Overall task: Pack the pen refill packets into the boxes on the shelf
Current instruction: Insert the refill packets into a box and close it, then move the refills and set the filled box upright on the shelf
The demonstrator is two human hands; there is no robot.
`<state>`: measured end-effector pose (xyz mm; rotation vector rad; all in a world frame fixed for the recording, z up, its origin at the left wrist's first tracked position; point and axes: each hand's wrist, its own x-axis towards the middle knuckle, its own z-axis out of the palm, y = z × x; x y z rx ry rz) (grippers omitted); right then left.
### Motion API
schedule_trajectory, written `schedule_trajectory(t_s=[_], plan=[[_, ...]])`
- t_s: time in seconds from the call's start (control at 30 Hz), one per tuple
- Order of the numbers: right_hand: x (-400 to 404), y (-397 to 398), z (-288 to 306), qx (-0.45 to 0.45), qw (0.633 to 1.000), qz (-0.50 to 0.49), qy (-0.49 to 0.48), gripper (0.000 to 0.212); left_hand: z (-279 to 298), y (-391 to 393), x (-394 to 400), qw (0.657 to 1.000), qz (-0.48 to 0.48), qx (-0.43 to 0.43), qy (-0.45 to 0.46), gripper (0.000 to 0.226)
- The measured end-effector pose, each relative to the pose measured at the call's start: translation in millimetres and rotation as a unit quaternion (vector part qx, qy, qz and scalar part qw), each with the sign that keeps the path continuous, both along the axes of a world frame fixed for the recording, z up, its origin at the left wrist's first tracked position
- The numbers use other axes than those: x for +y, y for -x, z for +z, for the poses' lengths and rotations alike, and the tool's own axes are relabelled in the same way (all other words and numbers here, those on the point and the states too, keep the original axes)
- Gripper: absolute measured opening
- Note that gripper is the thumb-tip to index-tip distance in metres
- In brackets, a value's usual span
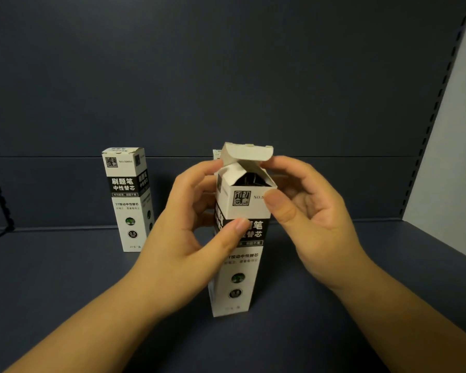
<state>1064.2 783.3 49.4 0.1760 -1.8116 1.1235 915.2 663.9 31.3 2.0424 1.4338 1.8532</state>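
On the shelf, the open box stands upright between both hands; the left hand grips its side, the right hand pinches the raised lid flap directly above the dark refills inside.

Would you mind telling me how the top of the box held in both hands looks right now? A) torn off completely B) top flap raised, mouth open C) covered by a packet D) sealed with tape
B: the held box's top flap stands raised above its open mouth, with dark contents visible inside.

A third box hides behind the held box, only a corner showing.
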Motion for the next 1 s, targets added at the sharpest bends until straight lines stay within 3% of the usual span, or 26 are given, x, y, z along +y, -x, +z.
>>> schedule_trajectory(t_s=[0.2, 0.33, 0.47, 0.67, 0.8, 1.0], plan=[[5, -2, 2, -0.016, 0.995, -0.033, -0.095, 0.035, 2, 7, -2, 0.998, 0.031, 0.049, 0.011, 0.067], [5, 2, 0, -0.007, 0.998, -0.031, -0.054, 0.032, 6, 9, -1, 0.990, 0.080, 0.109, 0.027, 0.075], [8, 10, 0, -0.009, 0.999, -0.025, 0.031, 0.032, 6, 8, 7, 0.995, 0.079, 0.050, 0.033, 0.074], [15, 19, -6, -0.047, 0.996, -0.046, 0.062, 0.041, -5, 11, 23, 0.992, 0.074, -0.086, 0.059, 0.078], [22, 18, -7, -0.060, 0.992, -0.074, 0.077, 0.053, -13, 11, 30, 0.989, 0.069, -0.098, 0.084, 0.081], [29, 9, -15, -0.164, 0.980, -0.105, 0.046, 0.068, -23, 16, 31, 0.986, 0.059, -0.077, 0.133, 0.094]])
